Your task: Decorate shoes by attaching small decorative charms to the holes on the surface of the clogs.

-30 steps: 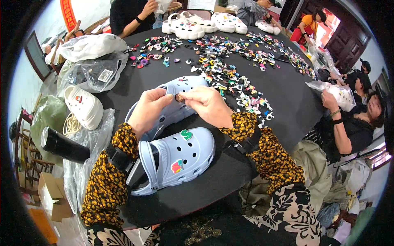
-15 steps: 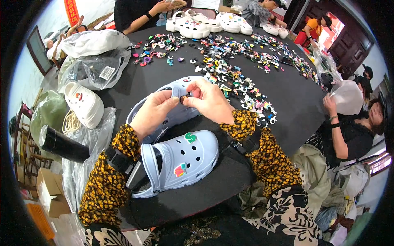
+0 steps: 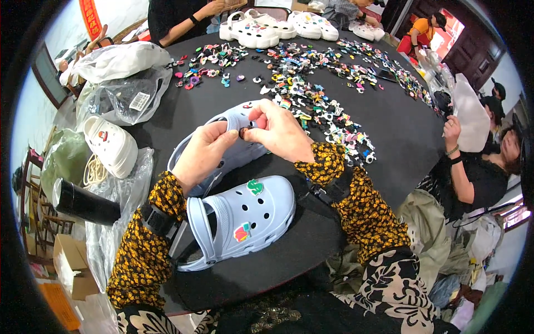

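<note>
Two pale-blue clogs share a black counter [image 3: 400, 139] as a person in floral sleeves [image 3: 142, 256] handles the far clog [image 3: 242, 151], just beyond the near clog [image 3: 267, 200]. The left hand [image 3: 200, 156] is closed on the far clog's upper, thumb beside a small brown charm [image 3: 243, 132], its other fingertips hidden. The right hand [image 3: 281, 131] is nearly closed, pinching that charm at the upper; whether it sits in a hole cannot be made out. The near clog rests upright, toe to the right, bearing a green charm [image 3: 255, 187] and a red charm [image 3: 241, 232]. Beyond, loose charms [image 3: 334, 121] spread across the counter toward white clogs [image 3: 250, 33] at its far side. At left, a lone white clog [image 3: 114, 150] lies near a black cylinder [image 3: 86, 200] and plastic bag [image 3: 125, 97]. At right, a co-worker [image 3: 461, 181] holds up a pale sheet [image 3: 470, 114].
</note>
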Tool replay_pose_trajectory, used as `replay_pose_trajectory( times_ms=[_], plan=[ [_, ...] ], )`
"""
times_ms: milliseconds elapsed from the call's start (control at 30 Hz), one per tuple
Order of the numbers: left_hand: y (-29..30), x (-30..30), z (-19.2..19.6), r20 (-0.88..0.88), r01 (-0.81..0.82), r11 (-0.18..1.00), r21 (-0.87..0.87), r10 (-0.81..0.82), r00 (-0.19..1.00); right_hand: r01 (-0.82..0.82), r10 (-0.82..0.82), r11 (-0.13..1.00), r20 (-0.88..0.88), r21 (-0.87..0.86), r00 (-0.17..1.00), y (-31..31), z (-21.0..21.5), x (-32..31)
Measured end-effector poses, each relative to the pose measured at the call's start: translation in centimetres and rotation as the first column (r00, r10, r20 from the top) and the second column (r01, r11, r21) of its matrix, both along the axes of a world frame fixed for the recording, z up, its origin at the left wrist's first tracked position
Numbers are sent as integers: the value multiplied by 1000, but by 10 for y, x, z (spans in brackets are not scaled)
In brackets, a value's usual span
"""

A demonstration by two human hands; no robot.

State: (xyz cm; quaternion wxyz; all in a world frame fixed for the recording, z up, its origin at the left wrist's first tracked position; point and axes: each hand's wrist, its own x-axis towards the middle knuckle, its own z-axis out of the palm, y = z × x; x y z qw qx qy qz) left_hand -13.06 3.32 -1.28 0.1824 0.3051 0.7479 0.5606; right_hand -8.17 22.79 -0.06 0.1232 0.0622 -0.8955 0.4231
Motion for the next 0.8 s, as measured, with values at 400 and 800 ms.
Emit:
replay_pose_trajectory(
  times_ms=[400, 800],
  plan=[
    [-53, 39, 70, -99, -193, 974, -121, 181, 978, -98, 87, 995, -262, -29, 961, 16, 76, 104],
    [-92, 90, 70, -562, -10, 838, -545, -357, 746, -38, -25, 983, -335, -180, 942, 17, 53, 197]
  ],
)
